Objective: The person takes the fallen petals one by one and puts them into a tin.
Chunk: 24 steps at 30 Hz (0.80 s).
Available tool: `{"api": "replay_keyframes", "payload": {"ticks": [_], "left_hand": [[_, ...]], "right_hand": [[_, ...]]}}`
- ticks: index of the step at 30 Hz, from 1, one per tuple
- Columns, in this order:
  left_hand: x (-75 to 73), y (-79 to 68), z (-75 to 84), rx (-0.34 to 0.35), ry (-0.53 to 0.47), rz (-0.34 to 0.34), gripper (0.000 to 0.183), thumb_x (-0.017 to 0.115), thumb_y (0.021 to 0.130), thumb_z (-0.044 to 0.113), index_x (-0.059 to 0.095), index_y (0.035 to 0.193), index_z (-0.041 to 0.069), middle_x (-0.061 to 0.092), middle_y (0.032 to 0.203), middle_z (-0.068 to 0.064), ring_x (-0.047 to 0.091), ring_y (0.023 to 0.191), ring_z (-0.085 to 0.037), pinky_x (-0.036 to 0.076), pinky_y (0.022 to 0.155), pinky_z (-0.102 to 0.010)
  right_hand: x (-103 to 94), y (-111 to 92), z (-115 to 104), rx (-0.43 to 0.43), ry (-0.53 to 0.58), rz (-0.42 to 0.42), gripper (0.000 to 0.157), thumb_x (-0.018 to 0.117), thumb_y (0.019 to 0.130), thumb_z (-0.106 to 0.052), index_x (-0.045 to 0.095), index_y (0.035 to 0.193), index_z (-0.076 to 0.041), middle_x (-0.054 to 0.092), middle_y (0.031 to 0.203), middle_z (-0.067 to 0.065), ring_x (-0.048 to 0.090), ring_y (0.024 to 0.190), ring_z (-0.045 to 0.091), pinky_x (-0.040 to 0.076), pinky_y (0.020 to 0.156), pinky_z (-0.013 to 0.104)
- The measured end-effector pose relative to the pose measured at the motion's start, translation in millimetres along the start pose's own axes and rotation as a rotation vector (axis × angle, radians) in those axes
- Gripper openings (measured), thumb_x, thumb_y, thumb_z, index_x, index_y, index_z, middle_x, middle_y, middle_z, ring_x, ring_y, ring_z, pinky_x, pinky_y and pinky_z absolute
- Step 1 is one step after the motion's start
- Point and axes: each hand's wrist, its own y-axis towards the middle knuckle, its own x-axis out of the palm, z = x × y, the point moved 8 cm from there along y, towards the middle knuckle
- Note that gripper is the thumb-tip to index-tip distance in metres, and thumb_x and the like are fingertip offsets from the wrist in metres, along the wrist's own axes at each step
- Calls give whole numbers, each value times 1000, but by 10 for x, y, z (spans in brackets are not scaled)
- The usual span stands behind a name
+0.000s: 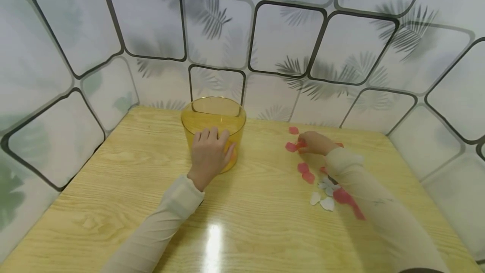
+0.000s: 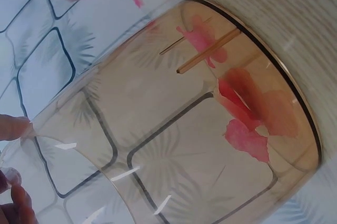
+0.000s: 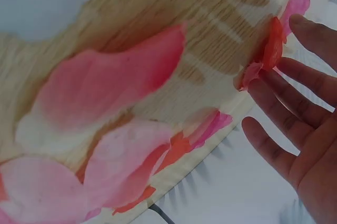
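Observation:
A clear amber plastic container (image 1: 214,115) stands upright on the table. My left hand (image 1: 209,155) grips its near rim, fingertips over the edge and thumb on the outside; the left wrist view catches only some fingers (image 2: 15,127). Inside lie red petals (image 2: 239,103) and pink petals (image 2: 247,139). To the right, my right hand (image 1: 315,143) holds an orange-red petal (image 3: 273,45) at its fingertips, with a pink petal (image 3: 253,74) against them. A magenta petal (image 3: 295,10) lies by the thumb. How firmly the fingers close is unclear.
Around the right forearm are white petals (image 1: 327,203), pink petals (image 1: 305,172) and a darker pink petal (image 1: 342,196). Another petal (image 1: 293,130) lies near the back edge. A patterned curtain (image 1: 219,24) rises behind the wooden table (image 1: 250,231).

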Motion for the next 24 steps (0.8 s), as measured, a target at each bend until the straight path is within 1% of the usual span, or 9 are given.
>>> {"api": "replay_keyframes", "payload": {"ticks": [5,13,19,21,24], "left_hand": [[20,-2,-4,0,1,-12,32,74,76,38,58,83,12,59,71,-6,56,62,-23,41,58,-33],[10,-5,-9,2,-4,-2,32,76,74,38,58,84,12,59,71,-6,56,63,-23,41,58,-33],[-4,-3,-8,-1,-19,-2,31,75,75,36,58,84,12,58,72,-6,56,64,-23,41,58,-33],[-9,-1,-7,-1,-23,0,30,75,75,36,58,84,12,59,72,-6,56,64,-23,41,59,-33],[-13,4,-6,2,-20,4,31,76,75,36,59,83,12,59,72,-6,57,64,-23,42,58,-33]], "right_hand": [[51,26,51,14,41,-20,18,70,75,-14,63,86,-2,64,83,11,59,79,26,49,77,42],[56,33,76,24,62,-6,15,68,72,-9,63,84,-2,65,82,10,60,78,25,49,77,41],[-30,19,11,22,84,-12,9,68,75,-7,62,81,-2,66,84,12,61,81,28,50,78,43],[-90,19,-15,11,78,-1,7,68,75,-5,63,80,-3,67,83,12,62,80,27,50,77,42],[-210,32,-37,16,88,16,4,66,76,-4,63,76,-6,65,79,8,59,73,22,50,69,36]]}}
